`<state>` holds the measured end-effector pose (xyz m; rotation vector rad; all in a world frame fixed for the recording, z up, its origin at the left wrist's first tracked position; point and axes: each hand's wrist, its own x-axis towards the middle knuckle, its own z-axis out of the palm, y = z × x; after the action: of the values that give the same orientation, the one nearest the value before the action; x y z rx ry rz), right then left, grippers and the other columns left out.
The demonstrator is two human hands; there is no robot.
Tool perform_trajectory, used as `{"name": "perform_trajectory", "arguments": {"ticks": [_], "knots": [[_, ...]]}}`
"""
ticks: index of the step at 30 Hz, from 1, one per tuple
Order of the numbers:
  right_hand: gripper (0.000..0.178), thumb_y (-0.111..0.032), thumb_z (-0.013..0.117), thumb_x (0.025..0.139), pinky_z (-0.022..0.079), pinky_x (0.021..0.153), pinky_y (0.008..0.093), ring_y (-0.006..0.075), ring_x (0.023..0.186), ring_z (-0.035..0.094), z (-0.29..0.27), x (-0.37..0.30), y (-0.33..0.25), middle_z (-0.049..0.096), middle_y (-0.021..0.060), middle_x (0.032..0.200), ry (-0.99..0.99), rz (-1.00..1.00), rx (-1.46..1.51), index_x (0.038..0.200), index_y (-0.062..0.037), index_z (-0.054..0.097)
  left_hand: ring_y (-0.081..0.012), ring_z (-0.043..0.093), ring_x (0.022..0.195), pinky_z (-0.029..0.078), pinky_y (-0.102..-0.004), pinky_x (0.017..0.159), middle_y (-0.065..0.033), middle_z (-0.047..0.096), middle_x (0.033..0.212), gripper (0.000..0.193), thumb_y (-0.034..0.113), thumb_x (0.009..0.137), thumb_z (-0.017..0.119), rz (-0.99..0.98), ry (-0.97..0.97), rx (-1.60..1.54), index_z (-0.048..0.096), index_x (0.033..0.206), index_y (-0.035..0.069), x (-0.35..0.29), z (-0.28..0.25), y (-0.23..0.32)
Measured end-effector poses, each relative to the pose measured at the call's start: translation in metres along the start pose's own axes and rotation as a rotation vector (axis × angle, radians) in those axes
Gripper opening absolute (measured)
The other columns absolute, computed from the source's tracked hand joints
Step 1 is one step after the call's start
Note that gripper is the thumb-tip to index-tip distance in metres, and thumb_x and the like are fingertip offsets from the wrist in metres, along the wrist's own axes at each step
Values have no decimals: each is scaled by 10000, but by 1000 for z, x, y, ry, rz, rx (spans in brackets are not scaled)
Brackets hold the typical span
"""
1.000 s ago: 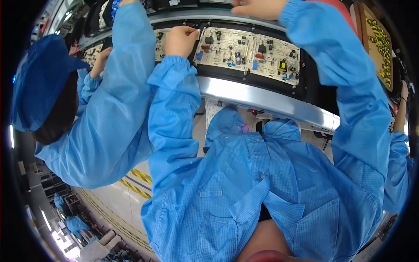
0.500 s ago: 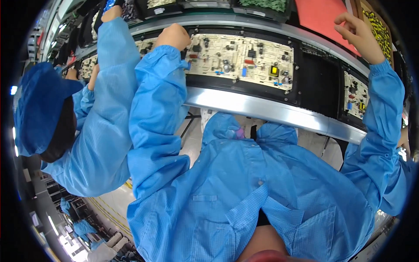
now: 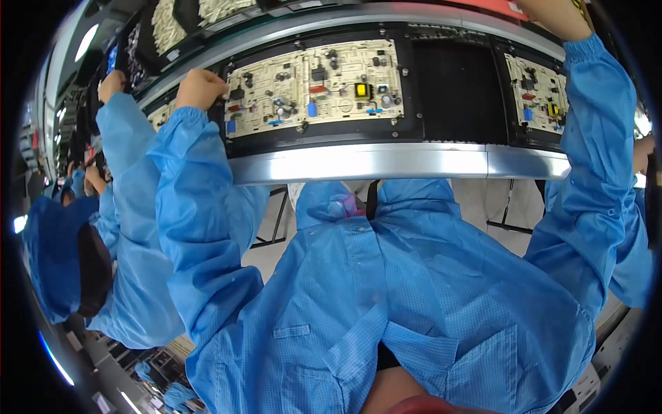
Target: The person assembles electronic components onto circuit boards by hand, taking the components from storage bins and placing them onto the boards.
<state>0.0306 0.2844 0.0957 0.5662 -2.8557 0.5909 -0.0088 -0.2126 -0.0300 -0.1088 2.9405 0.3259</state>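
Observation:
My left hand (image 3: 201,88) is closed, its fingers pinched together by the left end of a cream circuit board (image 3: 293,96). Whatever those fingers hold, if anything, is hidden. The board lies in a black tray frame (image 3: 352,127) and carries blue, red, black and yellow components. My right hand (image 3: 560,16) reaches over the far right side, near a red sheet (image 3: 483,5). The picture's upper edge cuts off its fingers. Below that arm, partly covered by its sleeve, lies another populated circuit board (image 3: 534,93).
A metal rail (image 3: 386,163) runs along the near side of the line. Bins of small pale parts (image 3: 169,27) stand beyond the far rail. At my left a co-worker's blue sleeve (image 3: 131,159) stretches toward the line, with their hand (image 3: 112,85) by the bins.
The view has shifted, so the boards sit further left in it. My right hand, earlier with fingers apart over the red sheet, is now partly beyond the upper edge. My left hand stays closed beside the board.

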Motion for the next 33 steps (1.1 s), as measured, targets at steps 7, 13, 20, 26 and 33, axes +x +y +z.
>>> {"name": "perform_trajectory", "arguments": {"ticks": [7,13,20,26,33], "knots": [[191,-189,638,784,493,560,307,164,624,615,-38,-6,103,634,93,700,251,263,-50,834,-4,634,-314,627,706,485,-385,651,-159,624,692,57,97,667,627,326,157,78,655,703,64,-8,15,6],[232,-245,665,713,501,713,378,285,783,640,-46,-8,212,650,177,810,536,513,-253,824,-42,667,-274,586,675,470,-357,616,-136,585,696,201,-39,556,720,382,76,-30,606,717,0,-14,11,-14],[276,-241,644,787,480,593,324,197,700,625,21,8,241,661,119,772,113,278,-206,916,3,664,-202,611,631,492,-330,611,-108,638,669,163,-23,583,721,232,-165,46,645,725,3,-2,-12,-5],[222,-224,623,814,362,401,269,103,451,490,24,14,242,541,24,535,-171,534,92,811,-5,658,-260,649,723,506,-349,682,-138,659,739,133,130,679,659,383,-171,181,692,773,43,31,-42,16],[280,-209,648,793,440,495,255,107,563,564,9,-6,235,627,47,743,-64,616,302,999,-20,631,-334,624,871,489,-391,765,-184,651,892,200,197,769,598,291,165,111,685,887,60,57,-87,68]]}}
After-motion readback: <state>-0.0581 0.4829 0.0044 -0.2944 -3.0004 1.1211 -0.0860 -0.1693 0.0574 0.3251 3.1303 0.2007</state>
